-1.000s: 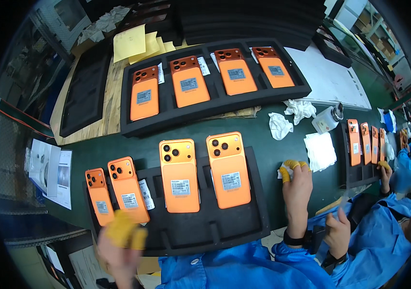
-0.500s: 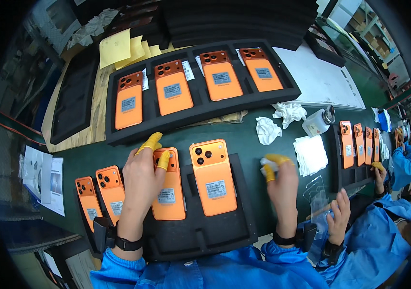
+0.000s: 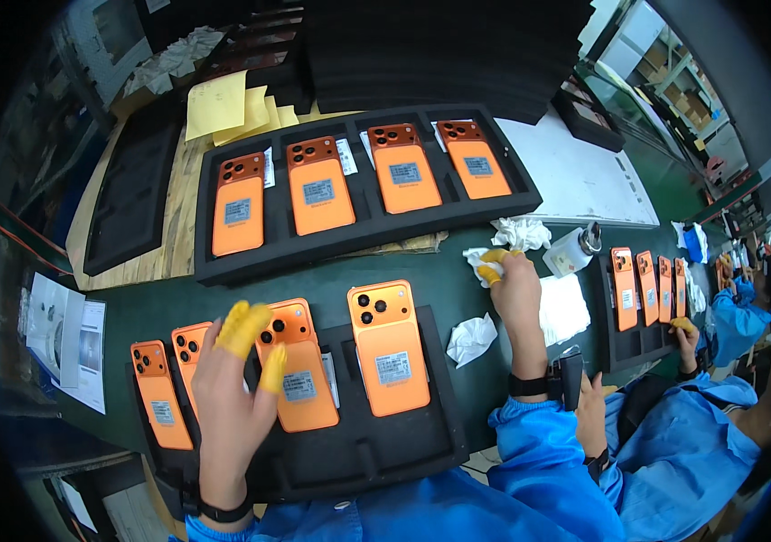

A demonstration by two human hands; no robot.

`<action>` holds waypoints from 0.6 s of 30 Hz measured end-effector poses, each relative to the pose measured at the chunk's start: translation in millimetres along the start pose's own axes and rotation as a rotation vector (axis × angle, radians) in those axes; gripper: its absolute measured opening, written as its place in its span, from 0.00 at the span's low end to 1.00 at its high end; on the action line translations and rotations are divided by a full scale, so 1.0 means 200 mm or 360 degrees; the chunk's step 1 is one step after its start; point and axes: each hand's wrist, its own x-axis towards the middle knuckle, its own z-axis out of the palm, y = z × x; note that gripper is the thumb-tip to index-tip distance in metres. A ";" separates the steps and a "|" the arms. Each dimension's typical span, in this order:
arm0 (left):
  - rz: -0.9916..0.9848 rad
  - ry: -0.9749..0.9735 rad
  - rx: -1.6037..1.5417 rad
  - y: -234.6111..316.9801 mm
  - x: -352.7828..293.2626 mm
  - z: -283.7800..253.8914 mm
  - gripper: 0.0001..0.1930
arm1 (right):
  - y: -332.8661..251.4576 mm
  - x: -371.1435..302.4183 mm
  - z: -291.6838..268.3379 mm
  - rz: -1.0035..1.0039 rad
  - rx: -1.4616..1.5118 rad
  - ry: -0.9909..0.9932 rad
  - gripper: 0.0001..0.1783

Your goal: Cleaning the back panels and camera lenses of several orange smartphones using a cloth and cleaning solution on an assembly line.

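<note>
My left hand (image 3: pixel 233 388) is open, its yellow-tipped fingers apart over the near black foam tray (image 3: pixel 376 461). Beside its thumb lies an orange phone (image 3: pixel 299 361) with three camera lenses. Another phone (image 3: pixel 188 352) is partly hidden behind the hand. The same tray holds a phone (image 3: pixel 392 348) on the right, tilted against the foam, and a phone (image 3: pixel 161 397) at the left end. My right hand (image 3: pixel 514 294), also with yellow finger covers, pinches a crumpled white tissue (image 3: pixel 476 264) on the green table. Closer to me lies another white tissue (image 3: pixel 472 341).
A far black tray (image 3: pixel 367 212) holds several orange phones. Behind my right hand are a crumpled tissue (image 3: pixel 523 234) and a bottle (image 3: pixel 571 251); beside it is a white cloth stack (image 3: pixel 562 309). At right, a co-worker's hand (image 3: pixel 685 336) touches another phone tray (image 3: pixel 618 343).
My left hand has lifted off the phone and drawn nearer to me. My right hand has let go of one tissue, leaving it on the table, and reached forward onto another.
</note>
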 end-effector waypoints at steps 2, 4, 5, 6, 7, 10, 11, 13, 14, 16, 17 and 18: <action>-0.0014 -0.0022 -0.0031 0.02 -0.07 -0.04 0.16 | 0.06 0.00 -0.03 0.0257 0.0800 0.0151 0.16; -0.0100 -0.0057 -0.0093 0.02 -0.14 -0.08 0.15 | 0.06 -0.03 -0.18 0.0729 0.2151 -0.0058 0.12; -0.0164 -0.0049 -0.0168 0.02 -0.17 -0.07 0.15 | 0.03 -0.05 -0.22 0.0767 0.2401 -0.0077 0.12; -0.0146 -0.0053 -0.0197 0.03 -0.18 -0.06 0.15 | 0.00 -0.07 -0.25 0.0801 0.2651 -0.0088 0.12; -0.0168 -0.0038 -0.0217 0.05 -0.18 -0.04 0.14 | 0.05 -0.10 -0.22 0.0772 0.2752 -0.0155 0.11; -0.0121 -0.0039 -0.0225 0.06 -0.17 0.02 0.13 | 0.21 -0.09 -0.33 0.0918 0.2161 0.0558 0.13; -0.0127 -0.0061 -0.0239 0.07 -0.17 0.03 0.13 | 0.27 -0.07 -0.42 0.0853 0.1843 0.0808 0.12; -0.0142 -0.0188 -0.0300 0.05 -0.18 0.04 0.14 | 0.42 0.00 -0.57 0.0751 0.1044 0.0898 0.09; -0.0216 -0.0112 -0.0333 0.07 -0.20 0.03 0.13 | 0.43 0.06 -0.61 0.0669 0.0742 0.0938 0.08; -0.0187 -0.0136 -0.0320 0.07 -0.20 0.06 0.13 | 0.59 0.12 -0.51 0.0532 0.0225 0.0810 0.09; -0.0200 -0.0120 -0.0329 0.06 -0.22 0.06 0.12 | 0.53 0.15 -0.52 0.0497 0.0249 0.0669 0.11; -0.0157 -0.0080 -0.0286 0.07 -0.22 0.07 0.11 | 0.49 0.16 -0.52 0.0490 0.0365 0.0636 0.12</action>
